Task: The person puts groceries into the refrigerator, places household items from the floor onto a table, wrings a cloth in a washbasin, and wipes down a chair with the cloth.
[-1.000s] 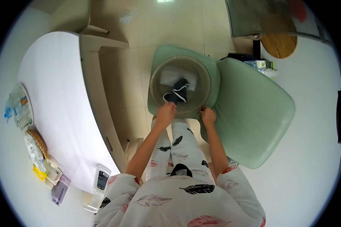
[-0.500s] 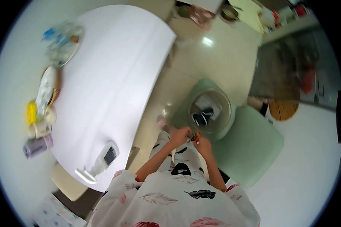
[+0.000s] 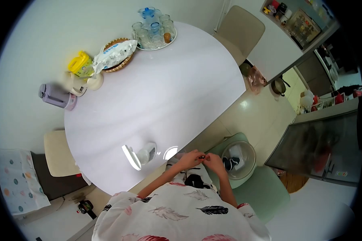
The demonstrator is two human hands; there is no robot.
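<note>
The small dark item (image 3: 202, 157) is sitting between the two hands, in front of the body and near the basin (image 3: 249, 161). The right hand (image 3: 214, 163) is holding its fingers bent and nearly closed on it. The left hand (image 3: 190, 160) is resting its curled fingertips at the other side; whether they are gripping or only touching, I cannot tell.

The basin is standing on the seat of the green chair (image 3: 265, 193). Inside, a dark bundle (image 3: 230, 164) with white edging is lying toward the left wall. A pale patch (image 3: 238, 152) is showing next to it, though whether in or under the basin is unclear.

Along the wall side of the table (image 3: 161, 100), a tray (image 3: 151, 49) is holding clear glasses (image 3: 142, 37) and a blue-topped jug (image 3: 148, 16). Next to it, a basket (image 3: 123, 65) is carrying a white bag (image 3: 116, 53), which is spilling over the rim. A yellow-lidded tub (image 3: 80, 65) and a purple container (image 3: 56, 97) are standing beyond. A white device (image 3: 140, 156) is resting near the table's near edge.

Beige chairs (image 3: 239, 34) are standing at both ends, and light is glinting off the floor (image 3: 249, 110).
</note>
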